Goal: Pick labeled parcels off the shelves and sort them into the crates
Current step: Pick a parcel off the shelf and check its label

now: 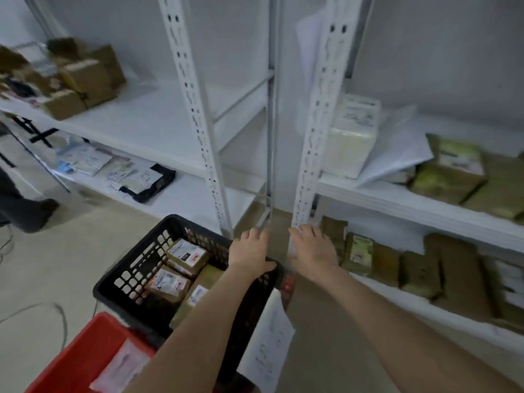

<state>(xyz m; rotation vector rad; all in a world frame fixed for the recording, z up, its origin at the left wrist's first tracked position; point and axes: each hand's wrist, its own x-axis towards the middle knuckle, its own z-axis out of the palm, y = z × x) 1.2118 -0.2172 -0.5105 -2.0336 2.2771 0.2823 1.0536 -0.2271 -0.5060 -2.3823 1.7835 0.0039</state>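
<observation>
In the black crate (119,282) several parcels (185,255) lie sorted, while more boxes (419,273) wait on the shelves (397,201), with the left hand (249,251) and right hand (312,251) both spread and empty.

Parcels (181,268) lie in the crate (124,279), left of the shelves (397,199)

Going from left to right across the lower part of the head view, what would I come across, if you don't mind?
From the left: red crate → black crate → left hand at its right rim → right hand → brown parcels on the lower right shelf.
</observation>
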